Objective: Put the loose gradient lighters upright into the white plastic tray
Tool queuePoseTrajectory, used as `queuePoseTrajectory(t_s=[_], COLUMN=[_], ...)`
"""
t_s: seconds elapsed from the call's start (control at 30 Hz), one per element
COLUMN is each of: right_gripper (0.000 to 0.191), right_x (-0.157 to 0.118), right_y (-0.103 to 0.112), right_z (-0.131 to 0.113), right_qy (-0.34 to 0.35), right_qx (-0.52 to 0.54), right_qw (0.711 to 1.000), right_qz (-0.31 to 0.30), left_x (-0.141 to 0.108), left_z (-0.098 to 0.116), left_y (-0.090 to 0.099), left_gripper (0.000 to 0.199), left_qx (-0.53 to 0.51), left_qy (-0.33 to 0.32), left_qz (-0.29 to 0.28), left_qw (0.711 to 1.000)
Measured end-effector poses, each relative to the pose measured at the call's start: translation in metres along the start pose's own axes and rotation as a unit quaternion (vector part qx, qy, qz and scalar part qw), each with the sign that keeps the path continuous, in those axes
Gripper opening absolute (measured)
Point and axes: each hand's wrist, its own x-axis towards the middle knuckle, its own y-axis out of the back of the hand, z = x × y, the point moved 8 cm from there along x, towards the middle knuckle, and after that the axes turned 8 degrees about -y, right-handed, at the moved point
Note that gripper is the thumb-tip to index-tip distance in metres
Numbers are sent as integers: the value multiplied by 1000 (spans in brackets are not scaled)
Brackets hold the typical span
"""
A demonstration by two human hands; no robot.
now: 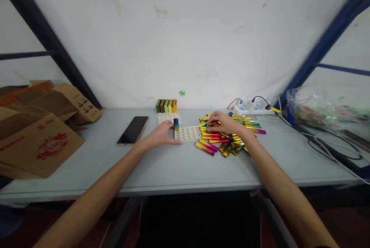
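1. Fingers of the left hand (160, 135) spread well away from the thumb at the pale tray's (187, 134) left edge; any grip is unclear.
2. The right hand (227, 123) curls its fingers over the heap of shiny pieces (208, 135); whether they pinch one, I cannot tell.
3. A blue-yellow piece (176, 124) stands upright at the tray's far-left corner.
4. The pieces look light, stiff and slick, best held by their long sides.
5. Room lies between tray and table's (179, 171) near edge; the power strip (257, 111) sits behind the heap.
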Motion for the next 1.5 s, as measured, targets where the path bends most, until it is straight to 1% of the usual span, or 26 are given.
queuePoseTrajectory(t_s=[0.1,0.17,0.2,0.27,0.33,0.4,0.47,0.53,0.6,0.7,0.73,0.87,0.93,1.03,1.17,1.23,1.27,1.4,1.5], right_gripper=[24,25,26,28,31,31,28,25,20,12,10,13,14,19,28,29,28,21,15], right_x=[-4,-9,-12,-17,-23,-29,-34,-37,-39,-38,-38,-41,-41,-39,-35,-36,-37,-42,-45], right_y=[11,22,26,28,22,11,-1,-11,-15,-12,-11,-13,-10,2,29,39,40,34,36], right_z=[-3,-2,-2,-6,-17,-31,-43,-48,-50,-51,-51,-49,-44,-30,-2,8,12,18,28], right_qy=[-7,-30,-45,-66,-65,-55,-54,-67,-81,-88,-86,-87,-98,-113,-147,-160,-163,-165,-186], right_qx=[4,0,3,26,56,67,54,31,11,-10,-14,-4,2,-10,-75,-94,-94,-68,-66], right_qw=[1000,999,999,997,992,985,980,976,976,982,983,978,979,984,986,983,982,983,980], right_qz=[14,19,11,-30,-90,-147,-186,-206,-200,-166,-163,-188,-179,-135,-19,15,14,-43,-37], left_x=[0,0,-1,-1,-2,-3,-4,-5,-6,-6,-6,-6,-6,-6,-5,-5,-5,-5,-4], left_z=[0,-1,-2,-2,-2,-3,-4,-4,-5,-8,-9,-13,-14,-12,-10,-10,-11,-12,-15], left_y=[1,1,2,3,6,10,13,16,18,17,16,13,13,14,16,16,16,14,14], left_gripper=[79,80,80,79,77,77,75,72,71,70,68,66,65,62,64,64,64,62,62], left_qx=[2,6,8,11,12,17,21,17,14,22,25,27,25,19,22,24,22,12,9], left_qy=[-1,2,5,8,14,28,43,52,58,64,63,59,59,60,71,80,84,86,84], left_qz=[-11,-14,-13,-11,-11,-13,-14,-13,-11,-14,-15,-20,-22,-26,-30,-33,-34,-34,-35], left_qw=[1000,1000,1000,1000,1000,999,999,998,998,998,998,998,998,998,997,996,996,996,996])
